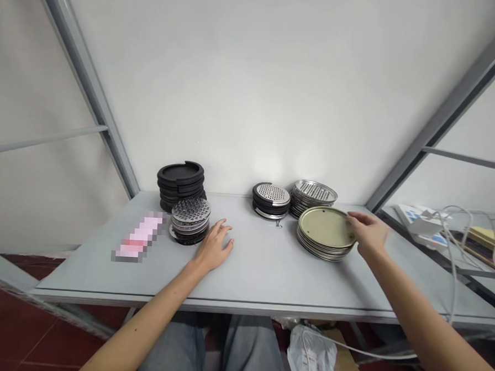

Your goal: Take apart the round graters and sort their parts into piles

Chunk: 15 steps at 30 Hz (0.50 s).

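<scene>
My right hand (368,233) pinches the right rim of a round gold-coloured metal lid (326,225), the top one of a stack of similar metal lids (322,251). My left hand (216,247) rests on the table with its fingers apart and holds nothing. Just left of it stands a short stack of round perforated grater discs (191,213). Behind those is a pile of black round rings (180,182) with raised rims.
Against the wall sit a black-rimmed grater assembly (272,198) and a stack of slotted silver discs (314,193). A blurred-out pink item (141,236) lies on the grey table (251,280). White cables (453,263) hang at the right; a plastic bag (311,355) lies below.
</scene>
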Tool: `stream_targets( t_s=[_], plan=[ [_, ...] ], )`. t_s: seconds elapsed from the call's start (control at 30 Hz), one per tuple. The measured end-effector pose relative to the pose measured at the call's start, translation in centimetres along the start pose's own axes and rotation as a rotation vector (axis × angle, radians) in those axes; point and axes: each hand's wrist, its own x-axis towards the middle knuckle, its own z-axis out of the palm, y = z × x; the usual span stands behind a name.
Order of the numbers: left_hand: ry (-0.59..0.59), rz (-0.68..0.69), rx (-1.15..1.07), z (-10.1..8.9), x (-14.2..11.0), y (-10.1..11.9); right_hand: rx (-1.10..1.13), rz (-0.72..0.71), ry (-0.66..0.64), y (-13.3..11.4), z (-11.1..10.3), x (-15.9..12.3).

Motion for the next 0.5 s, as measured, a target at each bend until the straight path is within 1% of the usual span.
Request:
stream_targets(
  t_s=[0.07, 0.1, 0.13, 0.17, 0.23, 0.3, 0.37, 0.43, 0.5],
  plan=[
    [0.006, -0.008, -0.006, 0.0, 0.0, 0.0, -0.018, 0.102, -0.074, -0.7, -0.4, -0.4],
    [0.010, -0.013, -0.012, 0.1, 0.0, 0.0, -0.052, 0.109, -0.100, -1.1, -0.7, -0.6],
    [0.013, -0.017, -0.020, 0.1, 0.0, 0.0, -0.099, 0.063, -0.110, -1.6, -0.9, -0.8],
    [0.017, -0.019, -0.027, 0.1, 0.0, 0.0, -0.148, -0.013, -0.103, -2.1, -1.1, -1.0],
    [0.018, -0.019, -0.041, 0.2, 0.0, -0.1, -0.239, -0.219, -0.102, -3.0, -1.2, -1.6],
    [0.013, -0.017, -0.052, 0.2, 0.0, -0.1, -0.338, -0.420, -0.163, -3.9, -1.1, -2.1],
    [0.009, -0.016, -0.059, 0.2, 0.0, -0.1, -0.491, -0.558, -0.271, -4.7, -0.6, -2.7],
    [0.007, -0.018, -0.065, 0.2, 0.0, -0.1, -0.663, -0.602, -0.364, -5.3, -0.1, -3.2],
    [-0.004, -0.020, -0.066, 0.1, 0.0, -0.1, -0.791, -0.573, -0.439, -5.7, 0.4, -3.6]
  ],
)
